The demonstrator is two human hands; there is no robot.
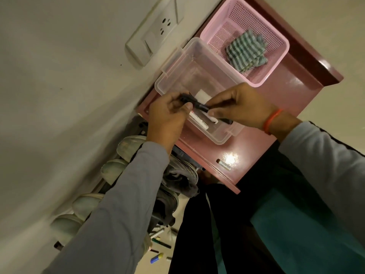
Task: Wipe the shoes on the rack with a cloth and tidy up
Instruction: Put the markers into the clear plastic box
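Observation:
My left hand (167, 113) and my right hand (239, 105) meet over a clear plastic box (177, 76) on top of the maroon shoe rack (296, 89). Both pinch a thin black pen-like stick (199, 105), one at each end. A white marker (199, 120) lies in the box under my hands. A striped grey-green cloth (246, 50) sits bunched in the pink mesh basket (276, 28) beyond the box. Pale shoes (114, 169) and dark shoes (177, 180) stand on the rack's shelves below my left arm.
A battery (224, 165) lies on the rack top near its front edge. Markers and a blue-yellow battery (157, 258) are scattered on the floor by the rack. A wall socket panel (154, 30) is on the wall at left. A teal mat (296, 234) covers the floor at right.

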